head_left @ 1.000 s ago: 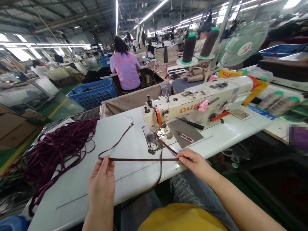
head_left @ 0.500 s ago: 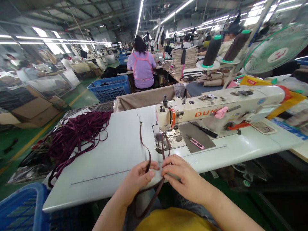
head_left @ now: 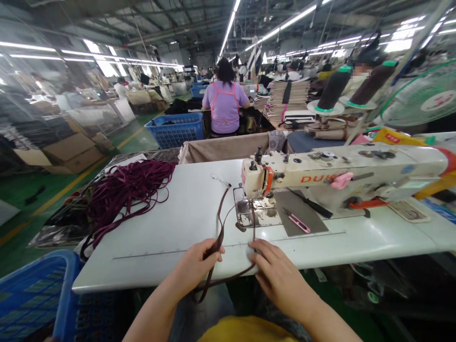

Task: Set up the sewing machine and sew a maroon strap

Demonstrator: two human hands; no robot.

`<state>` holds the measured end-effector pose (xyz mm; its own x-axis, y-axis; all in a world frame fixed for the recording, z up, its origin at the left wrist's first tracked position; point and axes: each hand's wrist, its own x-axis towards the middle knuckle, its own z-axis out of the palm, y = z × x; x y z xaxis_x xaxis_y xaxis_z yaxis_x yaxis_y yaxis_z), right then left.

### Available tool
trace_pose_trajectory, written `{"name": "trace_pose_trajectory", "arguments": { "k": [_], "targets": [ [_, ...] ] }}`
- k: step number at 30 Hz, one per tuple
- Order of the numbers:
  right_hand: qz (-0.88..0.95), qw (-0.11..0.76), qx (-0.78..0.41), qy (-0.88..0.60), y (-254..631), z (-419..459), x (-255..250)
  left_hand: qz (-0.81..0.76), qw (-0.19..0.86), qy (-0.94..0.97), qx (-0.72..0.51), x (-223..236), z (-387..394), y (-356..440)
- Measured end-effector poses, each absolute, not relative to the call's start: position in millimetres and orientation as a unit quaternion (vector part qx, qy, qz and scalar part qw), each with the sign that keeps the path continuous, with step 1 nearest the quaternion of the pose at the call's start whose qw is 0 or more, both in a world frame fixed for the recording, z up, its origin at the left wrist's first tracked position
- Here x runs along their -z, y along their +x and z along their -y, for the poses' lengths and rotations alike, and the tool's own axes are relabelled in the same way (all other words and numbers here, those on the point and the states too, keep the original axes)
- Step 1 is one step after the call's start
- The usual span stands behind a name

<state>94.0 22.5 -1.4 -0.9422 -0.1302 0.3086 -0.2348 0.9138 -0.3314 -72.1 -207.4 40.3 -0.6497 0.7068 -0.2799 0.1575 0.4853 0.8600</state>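
My left hand [head_left: 198, 265] is closed around a dark maroon strap [head_left: 220, 214] at the front edge of the white sewing table [head_left: 171, 223]. The strap runs up to a small metal fitting near the machine and loops down below the table edge. My right hand [head_left: 273, 270] rests on the table edge with fingers curled on another stretch of the same strap, which leads up under the needle of the cream sewing machine [head_left: 338, 171].
A heap of maroon straps [head_left: 124, 190] lies at the table's left end. Pink thread snips [head_left: 297, 222] lie on a grey mat beside the machine. A blue crate [head_left: 32, 294] stands at lower left. A seated person in purple [head_left: 225, 102] works ahead; a fan [head_left: 420, 92] is at right.
My hands went from spread wide with the strap stretched between them to close together at the table edge. Since half a second ago they have parted slightly, and the camera view has shifted left.
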Motion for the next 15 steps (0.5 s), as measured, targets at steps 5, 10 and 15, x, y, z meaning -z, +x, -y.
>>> {"name": "trace_pose_trajectory", "arguments": {
  "k": [5,10,15],
  "targets": [
    [0.962,0.200,-0.147,0.110,104,-27,9,-0.798,0.315,0.285,-0.428,-32,185,-61],
    [0.931,0.279,-0.191,0.135,107,-28,-12,-0.717,0.373,0.326,-0.491,-36,164,-35],
    [0.899,0.331,-0.258,0.128,113,-32,-35,-0.737,0.398,0.427,-0.340,-4,161,-9]
  ]
}}
